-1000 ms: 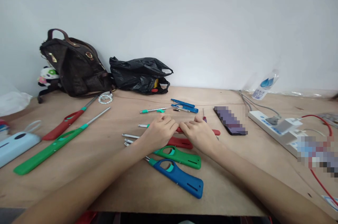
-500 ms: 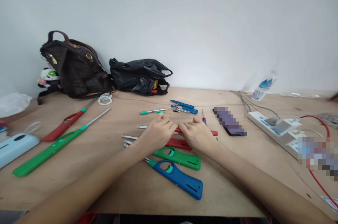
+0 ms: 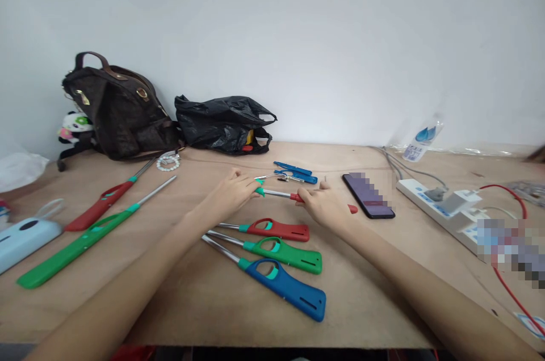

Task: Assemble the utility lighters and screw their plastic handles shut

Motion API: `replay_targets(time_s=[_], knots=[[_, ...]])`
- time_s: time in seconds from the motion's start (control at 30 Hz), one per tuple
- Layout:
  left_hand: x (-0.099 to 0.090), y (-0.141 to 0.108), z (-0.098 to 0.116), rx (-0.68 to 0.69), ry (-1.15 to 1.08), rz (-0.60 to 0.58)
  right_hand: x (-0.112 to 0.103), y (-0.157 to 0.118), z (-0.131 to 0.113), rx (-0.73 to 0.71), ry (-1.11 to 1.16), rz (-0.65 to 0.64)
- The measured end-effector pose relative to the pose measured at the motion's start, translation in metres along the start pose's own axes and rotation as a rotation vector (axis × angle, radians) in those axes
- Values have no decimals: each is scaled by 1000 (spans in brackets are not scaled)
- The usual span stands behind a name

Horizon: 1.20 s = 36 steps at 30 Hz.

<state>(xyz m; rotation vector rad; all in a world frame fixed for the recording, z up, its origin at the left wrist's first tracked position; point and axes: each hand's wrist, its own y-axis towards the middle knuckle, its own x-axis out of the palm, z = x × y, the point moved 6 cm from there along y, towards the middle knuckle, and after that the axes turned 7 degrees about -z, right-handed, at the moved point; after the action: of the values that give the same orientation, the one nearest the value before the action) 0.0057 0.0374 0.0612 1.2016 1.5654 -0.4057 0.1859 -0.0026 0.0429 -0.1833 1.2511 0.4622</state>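
Even, muted light washes the wall (image 3: 349, 54), with soft shadows and stretched edges.

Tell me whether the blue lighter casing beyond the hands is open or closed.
Open: the blue lighter casing lies as two unjoined pieces, with metal parts exposed beside the nearer one.

The slim rod (image 3: 279, 194) is bright, polished metal; the blue lighter (image 3: 293, 292) pairs smooth, lightly glossy plastic with a shiny metal tube (image 3: 220, 248); the tabletop (image 3: 366, 298) looks like matt wood; the black bag (image 3: 221, 125) is thin, crinkled, glossy plastic.
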Motion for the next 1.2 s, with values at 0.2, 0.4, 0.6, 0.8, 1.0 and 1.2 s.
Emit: replay_targets(time_s=[0.2, 0.4, 0.6, 0.8, 1.0, 1.2], knots=[[-15, 9, 49, 87, -23, 35, -13, -5, -24, -105, 13, 66], [-26, 11, 74, 54, 114, 127, -19, -8, -34, -132, 17, 53], [-34, 9, 81, 89, 212, 205, -25, -10, -39, -178, 7, 39], [-46, 3, 85, 152, 301, 255, -24, -11, -39, -160, 81, 38], [-44, 4, 83, 197, 285, 276, -22, -8, -34, -115, 184, 2], [-28, 5, 31, 2, 152, 159, -20, -8, 15, -39, 417, -29]])
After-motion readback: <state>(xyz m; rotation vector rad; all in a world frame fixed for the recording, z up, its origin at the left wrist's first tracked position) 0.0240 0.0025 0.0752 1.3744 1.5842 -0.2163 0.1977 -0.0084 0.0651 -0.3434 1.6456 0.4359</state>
